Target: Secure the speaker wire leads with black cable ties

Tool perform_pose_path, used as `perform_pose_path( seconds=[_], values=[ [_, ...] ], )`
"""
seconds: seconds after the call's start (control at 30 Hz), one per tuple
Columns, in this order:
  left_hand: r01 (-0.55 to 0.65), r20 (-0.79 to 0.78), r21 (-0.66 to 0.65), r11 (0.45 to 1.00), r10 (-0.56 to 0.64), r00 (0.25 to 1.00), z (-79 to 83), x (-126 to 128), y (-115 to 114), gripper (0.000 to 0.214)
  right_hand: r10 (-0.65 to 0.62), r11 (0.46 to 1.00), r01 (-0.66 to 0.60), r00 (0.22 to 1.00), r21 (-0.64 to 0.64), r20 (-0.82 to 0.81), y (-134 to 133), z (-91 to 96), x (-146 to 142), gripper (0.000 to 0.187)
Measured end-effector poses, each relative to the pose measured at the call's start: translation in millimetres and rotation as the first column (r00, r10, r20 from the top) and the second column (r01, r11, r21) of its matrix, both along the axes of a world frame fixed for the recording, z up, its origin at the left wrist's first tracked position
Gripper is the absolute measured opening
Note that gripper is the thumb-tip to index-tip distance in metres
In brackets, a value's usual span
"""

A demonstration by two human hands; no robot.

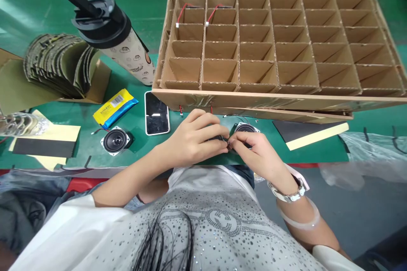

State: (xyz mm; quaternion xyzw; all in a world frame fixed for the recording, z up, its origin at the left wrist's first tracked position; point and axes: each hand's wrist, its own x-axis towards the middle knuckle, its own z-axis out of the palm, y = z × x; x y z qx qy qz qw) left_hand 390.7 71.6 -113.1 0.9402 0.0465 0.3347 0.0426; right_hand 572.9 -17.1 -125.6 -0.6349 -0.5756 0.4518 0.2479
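My left hand (199, 139) is curled around a small black speaker (218, 137), mostly hidden by its fingers. Thumb and forefinger of my right hand (259, 152) pinch together at that speaker's right edge, on something too small to make out. Just beyond the right hand lies a second speaker (245, 127), partly covered by it. Off to the left, a third round speaker (115, 140) with a pale square frame rests face up on the green table, its thin lead beside it.
A cardboard box with dividers (254, 98) stands behind my hands; red wires (182, 12) show in two cells. Further left are a phone (157, 114), a yellow-blue packet (115, 108), a tumbler (127, 51) and stacked cardboard pieces (60, 63). Black-and-cream strips (310, 133) lie right.
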Motion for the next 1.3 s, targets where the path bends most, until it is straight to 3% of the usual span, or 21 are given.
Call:
perform_pose_path(
  seconds=[0.1,0.2,0.27,0.33,0.4,0.43,0.5,0.53,0.6,0.63,0.67,0.7,0.73,0.87,0.97,1.1,1.2,1.3],
  values=[
    [-0.001,-0.055,-0.056,0.998,-0.002,0.998,-1.3,-1,1,0.013,0.000,1.000,0.000,1.000,0.012,-0.009,1,0.0,-1,0.031],
    [-0.013,-0.134,-0.210,0.978,-0.016,0.991,-4.3,-7,1,0.013,-0.025,0.999,0.025,0.999,0.026,-0.022,0,0.3,2,0.028],
    [-0.061,-0.146,-0.361,0.931,0.009,0.989,-7.8,-13,-1,0.013,-0.075,0.996,0.076,0.996,0.039,-0.039,-2,0.7,9,0.029],
    [-0.191,-0.115,-0.531,0.825,0.153,0.982,-12.3,-20,-7,0.012,-0.133,0.990,0.136,0.989,0.041,-0.062,-6,2.6,19,0.033],
    [-0.346,-0.091,-0.686,0.640,0.396,0.914,-17.5,-23,-15,0.011,-0.172,0.984,0.174,0.982,0.023,-0.082,-11,7.0,32,0.036],
    [-0.399,-0.102,-0.758,0.516,0.510,0.854,-20.5,-24,-20,0.011,-0.182,0.983,0.184,0.981,0.029,-0.064,-13,10.2,39,0.036],
    [-0.390,-0.168,-0.893,0.226,0.637,0.752,-27.8,-22,-30,0.012,-0.224,0.965,0.224,0.974,0.136,-0.013,-17,17.4,49,0.029],
    [-0.330,-0.204,-0.941,0.071,0.658,0.725,-32.2,-20,-34,0.013,-0.282,0.924,0.277,0.959,0.262,-0.017,-18,20.8,53,0.024],
    [-0.178,-0.255,-0.967,-0.183,0.662,0.704,-42.5,-14,-41,0.019,-0.379,0.739,0.377,0.918,0.558,-0.117,-18,25.7,57,0.011],
    [-0.120,-0.264,-0.960,-0.255,0.666,0.698,-48.0,-11,-43,0.021,-0.385,0.623,0.411,0.902,0.665,-0.196,-17,27.1,57,0.007],
    [-0.085,-0.265,-0.954,-0.288,0.675,0.688,-53.3,-7,-45,0.023,-0.365,0.536,0.432,0.893,0.725,-0.263,-17,27.9,57,0.009],
    [-0.072,-0.264,-0.953,-0.296,0.688,0.675,-58.2,-4,-47,0.025,-0.322,0.506,0.427,0.900,0.750,-0.295,-16,28.4,56,0.015],
    [-0.069,-0.262,-0.954,-0.290,0.704,0.661,-62.5,-1,-48,0.025,-0.268,0.527,0.401,0.915,0.749,-0.301,-16,29.0,55,0.020],
    [-0.067,-0.246,-0.964,-0.257,0.771,0.588,-71.2,8,-50,0.025,-0.091,0.743,0.283,0.940,0.606,-0.328,-19,35.2,50,0.035],
    [-0.097,-0.249,-0.967,-0.236,0.792,0.557,-71.8,10,-48,0.024,-0.061,0.805,0.258,0.931,0.534,-0.359,-21,43.0,49,0.038],
    [-0.132,-0.260,-0.965,-0.225,0.791,0.554,-71.8,10,-47,0.024,-0.125,0.819,0.273,0.944,0.504,-0.307,-18,51.1,47,0.025],
    [-0.151,-0.257,-0.966,-0.207,0.790,0.557,-72.7,10,-48,0.024,-0.227,0.765,0.256,0.966,0.591,-0.123,-12,54.0,46,0.008],
    [-0.177,-0.244,-0.969,-0.174,0.795,0.555,-74.7,11,-48,0.023,-0.325,0.733,0.163,0.937,0.661,0.129,-5,57.7,50,0.008]
  ],
)
